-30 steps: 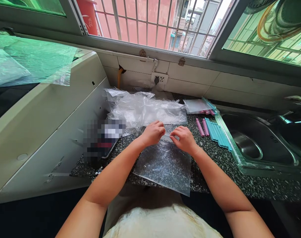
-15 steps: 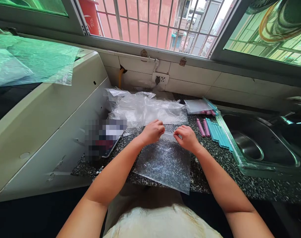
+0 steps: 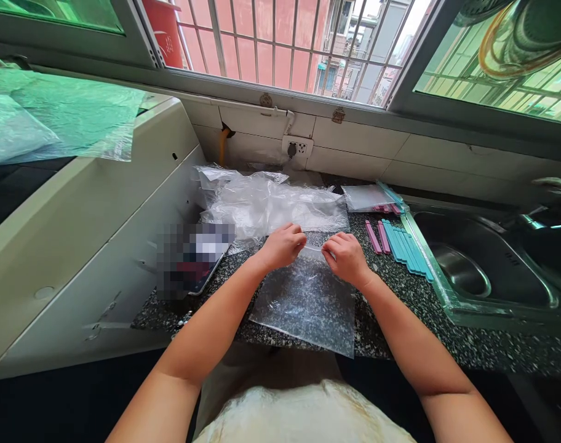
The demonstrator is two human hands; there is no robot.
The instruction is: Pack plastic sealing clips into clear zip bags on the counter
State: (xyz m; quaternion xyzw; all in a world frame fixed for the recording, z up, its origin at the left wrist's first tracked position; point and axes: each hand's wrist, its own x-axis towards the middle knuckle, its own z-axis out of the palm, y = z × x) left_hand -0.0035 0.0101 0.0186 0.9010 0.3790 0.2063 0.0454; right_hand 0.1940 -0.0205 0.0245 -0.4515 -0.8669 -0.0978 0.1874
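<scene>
Flat clear plastic bag (image 3: 306, 301), crinkly and glossy, lies on speckled granite table (image 3: 400, 289), near edge overhanging. Left hand (image 3: 283, 246) & right hand (image 3: 347, 258) fingers pinched shut on its top edge. Slim teal/pink sticks (image 3: 403, 246) just to the right.

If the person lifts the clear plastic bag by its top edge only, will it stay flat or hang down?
The clear plastic bag would probably hang limp: it looks thin and lies flat on the counter, its lower edge past the counter's front. It seems empty, so likely very light. Both hands, left hand and right hand, pinch its top edge.
</scene>
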